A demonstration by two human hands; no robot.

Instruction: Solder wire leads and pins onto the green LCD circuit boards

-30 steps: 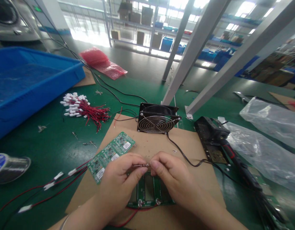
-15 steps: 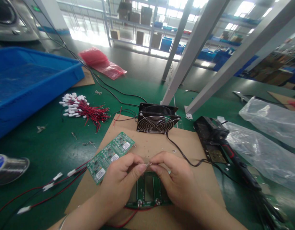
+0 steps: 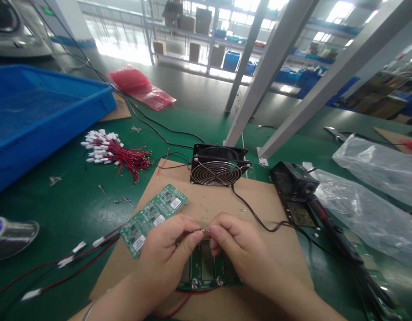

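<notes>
My left hand pinches a small metal part between thumb and index finger; its exact shape is too small to tell. Close against it, the fingertips of my right hand are pressed together at the part's right end. Below both hands lies a green circuit board frame with long slots and round metal contacts, partly hidden by my hands. Another green circuit board with white labels rests at an angle left of my hands. Both boards are on a cardboard sheet.
A black fan stands behind my hands. On the right are a soldering iron and its stand. Left are red-black wires, a solder spool and a blue tray. Metal posts rise behind the fan.
My right hand's fingers have curled in more, with the thumb now higher beside the small part. My left hand keeps its pinch. The whole view has shifted very slightly.
</notes>
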